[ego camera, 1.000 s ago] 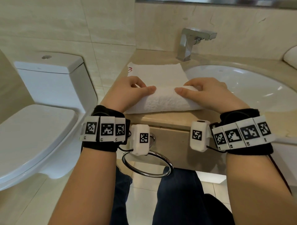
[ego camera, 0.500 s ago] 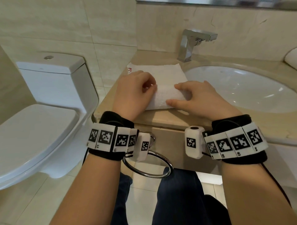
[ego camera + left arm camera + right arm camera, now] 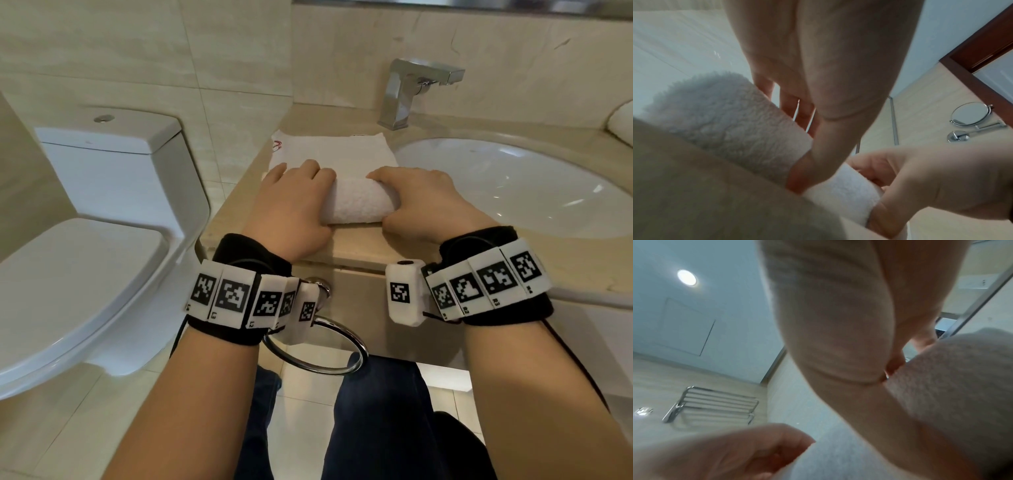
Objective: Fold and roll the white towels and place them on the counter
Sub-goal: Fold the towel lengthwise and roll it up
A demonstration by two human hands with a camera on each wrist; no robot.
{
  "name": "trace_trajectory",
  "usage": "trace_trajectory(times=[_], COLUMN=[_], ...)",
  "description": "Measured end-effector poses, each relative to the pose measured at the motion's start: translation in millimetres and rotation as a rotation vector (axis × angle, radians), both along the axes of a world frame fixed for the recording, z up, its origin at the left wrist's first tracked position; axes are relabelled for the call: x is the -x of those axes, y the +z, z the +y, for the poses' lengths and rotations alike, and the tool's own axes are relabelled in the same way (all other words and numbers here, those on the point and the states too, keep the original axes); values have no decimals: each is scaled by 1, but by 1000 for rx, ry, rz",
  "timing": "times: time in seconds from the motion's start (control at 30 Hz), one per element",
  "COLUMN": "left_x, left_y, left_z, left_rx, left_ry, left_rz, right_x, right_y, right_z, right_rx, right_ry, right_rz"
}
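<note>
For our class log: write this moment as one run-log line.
left hand: grips towel roll | right hand: grips roll | flat towel part: unrolled | on counter

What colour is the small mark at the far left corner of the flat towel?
Red, stitched on the white towel; the mark shows best in the head view.

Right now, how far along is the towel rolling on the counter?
Done: the near end of the white towel is already a thick roll on the counter. In hand: the left hand and right hand curl over the roll. Left: the flat stretch toward the faucet is not yet rolled.
</note>
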State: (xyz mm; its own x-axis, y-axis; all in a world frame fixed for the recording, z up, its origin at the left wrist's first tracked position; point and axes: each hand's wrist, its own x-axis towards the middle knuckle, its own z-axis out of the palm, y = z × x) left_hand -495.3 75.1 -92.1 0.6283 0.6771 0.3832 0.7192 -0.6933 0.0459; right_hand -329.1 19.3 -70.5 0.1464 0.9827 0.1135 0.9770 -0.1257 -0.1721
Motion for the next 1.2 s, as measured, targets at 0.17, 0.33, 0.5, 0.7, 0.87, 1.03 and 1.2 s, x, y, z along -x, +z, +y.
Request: trace_trajectory(times=[0.17, 0.33, 0.5, 0.7, 0.87, 1.03, 1.2], left_x=[1, 0, -5, -11, -19, -24, -20], left_y=[2, 4, 13, 25, 28, 32, 27], left_z=[-7, -7, -11, -12, -4, 2, -8], left_rx=[57, 206, 319, 405, 502, 586, 274], left_ry=[-22, -70, -52, -14, 6, 76, 16], left_rz=[12, -64, -65, -78, -118, -129, 28], right_x=[-2, -7, -6, -5, -2, 4, 7], right_y=[6, 17, 22, 18, 12, 6, 4], right_z=[-13, -20, -19, -17, -19, -23, -11], right_rx=[25, 31, 36, 12, -90, -154, -107], right_ry=[-30, -102, -158, -191, -52, 0, -48], right_rz=[96, 268, 332, 154, 79, 257, 115])
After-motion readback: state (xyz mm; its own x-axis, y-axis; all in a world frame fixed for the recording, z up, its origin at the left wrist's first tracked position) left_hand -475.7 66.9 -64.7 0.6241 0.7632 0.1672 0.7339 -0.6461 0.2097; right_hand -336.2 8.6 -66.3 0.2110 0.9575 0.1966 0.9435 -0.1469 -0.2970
